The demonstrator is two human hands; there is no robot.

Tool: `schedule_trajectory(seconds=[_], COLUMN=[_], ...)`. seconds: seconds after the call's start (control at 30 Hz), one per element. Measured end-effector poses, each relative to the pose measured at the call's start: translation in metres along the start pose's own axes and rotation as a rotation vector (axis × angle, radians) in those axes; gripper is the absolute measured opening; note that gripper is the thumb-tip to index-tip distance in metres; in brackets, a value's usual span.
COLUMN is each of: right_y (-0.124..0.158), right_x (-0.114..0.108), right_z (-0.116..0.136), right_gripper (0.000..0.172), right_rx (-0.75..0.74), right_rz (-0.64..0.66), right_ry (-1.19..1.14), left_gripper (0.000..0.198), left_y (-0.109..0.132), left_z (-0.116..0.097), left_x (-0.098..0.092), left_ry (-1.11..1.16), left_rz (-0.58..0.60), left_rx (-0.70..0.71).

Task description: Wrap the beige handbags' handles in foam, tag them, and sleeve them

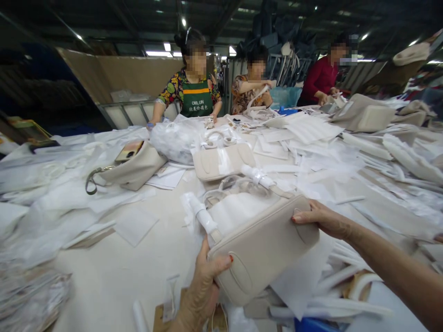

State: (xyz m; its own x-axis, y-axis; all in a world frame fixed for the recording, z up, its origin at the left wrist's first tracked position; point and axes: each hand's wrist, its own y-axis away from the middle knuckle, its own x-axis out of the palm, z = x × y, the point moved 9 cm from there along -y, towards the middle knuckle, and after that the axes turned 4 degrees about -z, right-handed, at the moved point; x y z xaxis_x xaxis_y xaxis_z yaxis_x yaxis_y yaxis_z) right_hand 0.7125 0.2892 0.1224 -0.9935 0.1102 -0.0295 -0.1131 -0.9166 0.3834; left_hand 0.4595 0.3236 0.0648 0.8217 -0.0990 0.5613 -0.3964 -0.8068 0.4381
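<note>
Table (100,281): white sheets (136,225) scattered across it. Beige bag (263,246): tilted, held over the table's near part. Second beige bag (207,165): lies just beyond. Left hand (201,282): fingers grasp first bag's left end, thumb on its face. Right hand (323,219): grasps the right end, thumb likewise.

Pass: you can cross the tabletop (104,272), lower left of centre | Blocks you: held bag (263,249), lower centre | second bag (212,164), frame centre | white tubes (360,305), lower right
</note>
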Motion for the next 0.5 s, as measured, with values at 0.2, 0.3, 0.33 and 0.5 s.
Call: schedule_trajectory(seconds=[0.2, 0.3, 0.33, 0.5], right_y=[0.043, 0.074, 0.086, 0.164], right_x=[0.04, 0.075, 0.09, 0.176], right_z=[0.031, 0.032, 0.028, -0.031], right_gripper=[0.047, 0.047, 0.048, 0.049], right_rx=[-0.081, -0.119, -0.133, -0.21], right_rz=[-0.095, -0.149, -0.161, -0.159], right_ry=[0.026, 0.065, 0.073, 0.228], left_gripper=[0.089, 0.09, 0.09, 0.101], left_y=[0.052, 0.092, 0.109, 0.212], left_z=[-0.05, -0.08, -0.09, -0.119], left_x=[-0.007, -0.036, -0.049, -0.152], left_ry=[0.012, -0.087, -0.129, -0.307], left_rz=[0.162, 0.134, 0.125, -0.041], left_rx=[0.055, 0.098, 0.116, 0.127])
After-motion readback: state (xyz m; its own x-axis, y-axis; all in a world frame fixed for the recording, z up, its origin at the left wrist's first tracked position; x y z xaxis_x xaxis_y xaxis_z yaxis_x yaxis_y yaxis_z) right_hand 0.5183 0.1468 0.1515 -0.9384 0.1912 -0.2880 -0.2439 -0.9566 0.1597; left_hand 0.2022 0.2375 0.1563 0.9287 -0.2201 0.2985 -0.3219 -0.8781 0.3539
